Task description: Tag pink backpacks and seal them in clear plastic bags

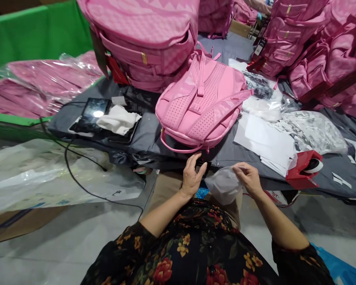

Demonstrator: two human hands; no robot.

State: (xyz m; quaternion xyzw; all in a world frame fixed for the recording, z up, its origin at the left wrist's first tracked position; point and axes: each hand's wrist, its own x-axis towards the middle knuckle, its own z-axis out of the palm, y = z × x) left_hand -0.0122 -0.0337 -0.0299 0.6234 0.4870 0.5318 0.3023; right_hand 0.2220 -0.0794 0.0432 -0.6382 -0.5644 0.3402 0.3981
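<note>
A pink backpack (203,105) lies on the dark-covered table, straps facing up and its top handle toward me. At the table's front edge, just below that handle, is my left hand (192,177). Its thumb and fingers are apart, close to a small dark item I cannot make out. My right hand (248,178) pinches the upper corner of a thin, translucent white plastic sheet or small bag (224,184). This hangs over my lap, between the two hands.
A larger pink backpack (148,39) stands behind. Left are a tablet (93,113), white cloth (118,120), cables and a green-walled bin (41,37) of bagged pink items. Right are white papers (265,138), a red tape dispenser (302,170), plastic bags (314,130) and stacked pink backpacks (296,35).
</note>
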